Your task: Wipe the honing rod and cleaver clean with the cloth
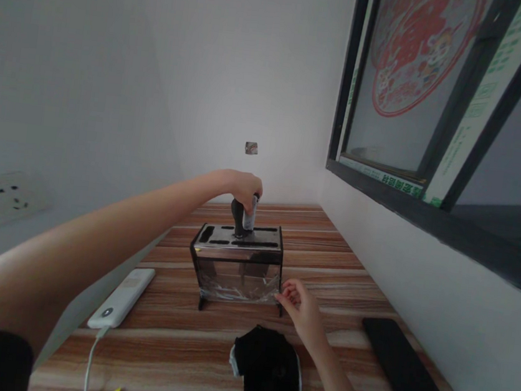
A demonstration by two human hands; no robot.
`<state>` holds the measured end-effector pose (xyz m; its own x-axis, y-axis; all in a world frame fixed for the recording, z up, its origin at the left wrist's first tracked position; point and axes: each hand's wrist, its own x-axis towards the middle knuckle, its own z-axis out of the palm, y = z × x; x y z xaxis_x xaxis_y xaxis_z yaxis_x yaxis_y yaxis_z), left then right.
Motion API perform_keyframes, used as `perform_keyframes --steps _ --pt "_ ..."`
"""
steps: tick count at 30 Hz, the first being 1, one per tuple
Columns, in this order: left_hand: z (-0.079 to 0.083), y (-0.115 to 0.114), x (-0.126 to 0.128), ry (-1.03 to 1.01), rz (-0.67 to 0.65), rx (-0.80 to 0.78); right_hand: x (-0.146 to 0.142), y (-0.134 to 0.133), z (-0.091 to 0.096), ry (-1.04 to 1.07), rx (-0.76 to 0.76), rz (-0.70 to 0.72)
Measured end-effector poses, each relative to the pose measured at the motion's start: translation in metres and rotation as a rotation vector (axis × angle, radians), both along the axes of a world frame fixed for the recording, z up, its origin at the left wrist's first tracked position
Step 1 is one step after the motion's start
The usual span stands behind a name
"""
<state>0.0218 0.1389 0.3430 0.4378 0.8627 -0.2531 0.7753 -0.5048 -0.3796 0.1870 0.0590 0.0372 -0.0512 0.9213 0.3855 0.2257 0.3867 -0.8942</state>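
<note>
A knife rack point(236, 265) with a slotted metal top and clear front stands on the wooden counter point(349, 281). My left hand point(244, 188) is closed round the dark handle of a knife point(242, 216) that sits upright in a slot at the rack's top. My right hand point(300, 307) rests at the rack's lower right corner, fingers curled and touching the plastic film that wraps the front.
A white power bank point(122, 298) with a cable lies left of the rack. A black cloth bundle point(270, 372) lies in front. A long black flat object point(409, 376) lies along the right wall. A wall socket point(1, 194) is at left, a window point(441, 97) at upper right.
</note>
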Motion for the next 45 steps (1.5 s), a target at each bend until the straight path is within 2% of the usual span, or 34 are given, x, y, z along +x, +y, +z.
perform_keyframes --steps 7,17,25,30,37,45 --pt "0.0 0.004 -0.002 -0.06 -0.037 -0.034 0.0 -0.001 0.001 0.0 0.01 -0.007" --pt "-0.002 0.003 -0.006 -0.107 -0.033 0.0 0.001 -0.002 0.003 0.0 0.017 0.005" --pt "0.006 -0.001 0.001 -0.097 0.012 -0.01 0.001 -0.004 0.005 0.003 0.027 0.006" --pt "0.022 -0.001 0.0 -0.137 0.019 -0.022 0.001 -0.005 0.006 -0.012 0.033 0.0" --pt "0.054 -0.008 0.003 -0.157 0.065 0.033 0.001 -0.004 0.004 -0.035 0.04 -0.005" --pt "0.093 -0.028 -0.001 -0.222 0.094 0.145 0.001 -0.007 0.007 -0.029 0.067 -0.006"
